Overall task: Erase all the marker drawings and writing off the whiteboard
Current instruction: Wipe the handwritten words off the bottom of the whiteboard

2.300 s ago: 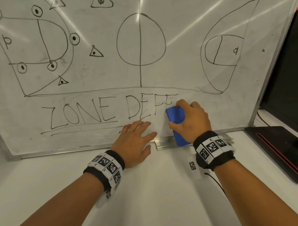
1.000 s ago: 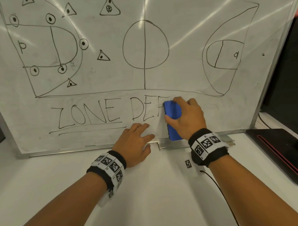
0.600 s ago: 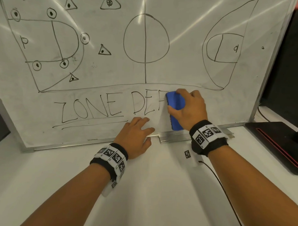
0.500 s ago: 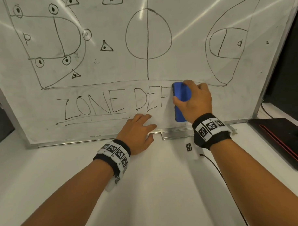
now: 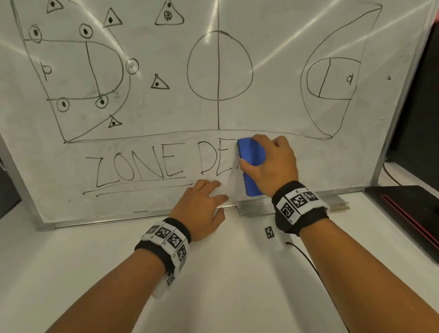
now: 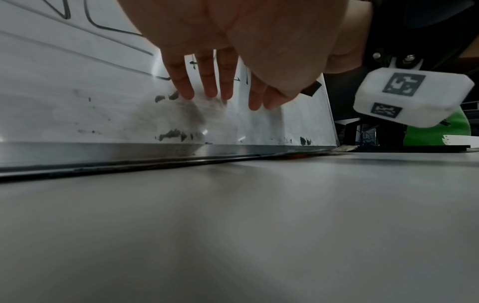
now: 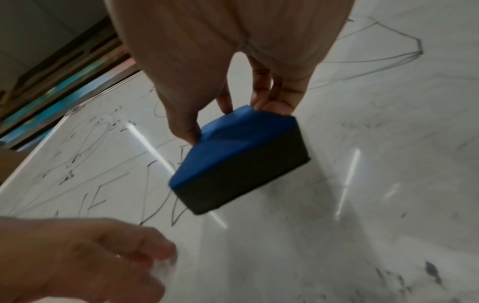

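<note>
A whiteboard leans upright on the white table, covered with a black court diagram and the words "ZONE DE". My right hand grips a blue eraser with a black felt pad and presses it flat on the board just right of the "DE". My left hand lies with straight fingers against the board's lower part, near the metal frame. Grey smudges mark the board below those fingers.
A black device with a red stripe sits on the table at right, before a dark monitor. A thin black cable and a small tag lie under my right wrist. A metal tray sticks out from the board's bottom edge.
My right hand has slid the eraser leftward and up and down over the writing; the letters after "DE" are gone. My left hand has stayed on the board's lower edge.
</note>
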Demonstrator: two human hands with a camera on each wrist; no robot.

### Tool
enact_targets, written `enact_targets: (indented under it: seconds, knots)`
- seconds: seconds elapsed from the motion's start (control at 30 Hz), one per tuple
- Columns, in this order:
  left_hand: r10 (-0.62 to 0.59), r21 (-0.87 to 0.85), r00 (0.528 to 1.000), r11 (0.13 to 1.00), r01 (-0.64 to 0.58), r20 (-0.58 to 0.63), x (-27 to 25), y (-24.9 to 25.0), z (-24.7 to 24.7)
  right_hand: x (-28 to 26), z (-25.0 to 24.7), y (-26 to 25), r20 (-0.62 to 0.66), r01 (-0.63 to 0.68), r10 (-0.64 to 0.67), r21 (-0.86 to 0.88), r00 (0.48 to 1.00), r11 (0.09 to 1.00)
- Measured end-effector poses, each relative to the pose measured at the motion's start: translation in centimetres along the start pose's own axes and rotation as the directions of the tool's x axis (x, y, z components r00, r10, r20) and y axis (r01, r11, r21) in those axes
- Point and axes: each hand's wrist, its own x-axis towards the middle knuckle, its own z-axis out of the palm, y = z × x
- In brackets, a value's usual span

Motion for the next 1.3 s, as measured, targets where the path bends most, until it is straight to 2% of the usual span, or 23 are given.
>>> enact_targets:
  seconds: [0.07, 0.2, 0.37, 0.5, 0.57, 0.83, 0.9, 1.0, 1.07, 1.3]
  knots:
    - [-0.002, 0.001, 1.000, 1.000, 0.002, -0.003, -0.1, -0.1, 0.1, 0.1, 0.1, -0.3, -0.026, 0.002, -0.002, -0.003, 1.000, 1.000]
    - [-0.015, -0.009, 1.000, 1.000, 0.015, -0.013, -0.2, -0.2, 0.0, -0.3, 0.5, -0.7, 0.094, 0.065, -0.057, -0.084, 0.994, 0.994]
    - [-0.032, -0.018, 0.999, 0.999, 0.032, -0.004, -0.3, -0.2, -0.3, 0.5, 0.0, -0.7, -0.020, 0.015, -0.016, -0.041, 1.000, 0.999]
    - [-0.041, -0.027, 0.999, 0.999, 0.041, -0.018, -0.5, -0.5, -0.2, -1.1, 0.8, -0.5, 0.155, 0.078, -0.057, -0.134, 0.986, 0.988]
    - [-0.050, -0.028, 0.999, 0.998, 0.050, -0.011, -0.5, -0.5, -0.3, -1.7, 1.0, 0.1, 0.190, 0.055, -0.027, -0.140, 0.981, 0.989]
    - [-0.078, -0.049, 0.997, 0.996, 0.079, 0.012, -0.7, -0.7, -0.3, -0.2, 0.0, -0.2, 0.011, 0.005, -0.005, -0.076, 1.000, 0.997]
    - [-0.083, -0.048, 0.996, 0.995, 0.083, 0.011, -0.6, -0.7, -0.4, -0.8, 0.3, -0.1, 0.057, 0.004, 0.000, -0.085, 0.998, 0.996]
    - [-0.086, -0.060, 0.996, 0.994, 0.086, 0.003, -0.7, -0.6, -0.4, -2.8, 1.6, 0.5, 0.240, 0.004, 0.033, -0.153, 0.970, 0.988]
    - [-0.092, -0.061, 0.996, 0.994, 0.093, 0.011, -0.7, -0.6, -0.4, -3.5, 1.9, 0.8, 0.296, -0.019, 0.071, -0.176, 0.953, 0.984]
    - [-0.111, -0.061, 0.994, 0.992, 0.111, -0.002, -0.7, -0.9, -0.4, -1.8, 0.7, -0.3, 0.177, -0.015, 0.042, -0.149, 0.983, 0.989]
